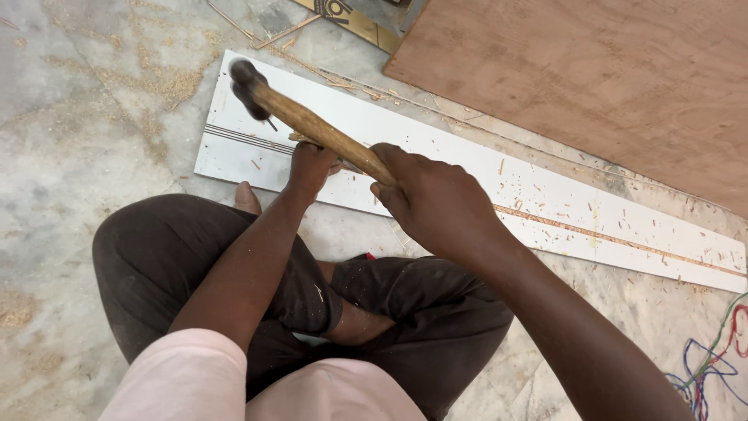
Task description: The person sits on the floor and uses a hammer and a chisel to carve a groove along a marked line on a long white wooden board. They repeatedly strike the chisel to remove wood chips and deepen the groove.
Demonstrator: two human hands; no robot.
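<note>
1. The right hand (432, 199) is wrapped tight around the wooden handle of a hammer (312, 129), whose dark head hangs over the white panel's (436, 148) left end.
2. The left hand (310, 168) rests on the panel's near edge, fingers pressed together around something small; what it is cannot be told.
3. A plywood sheet (608, 86) lies beyond the panel's far edge.

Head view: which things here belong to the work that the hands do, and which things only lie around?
In use:
- hammer, gripped by the right hand
- long white panel on the floor
- left hand resting on the panel, under the hammer handle; what it pinches is too small to tell

Lying about:
- brown plywood sheet
- coloured wires
- sawdust
</note>
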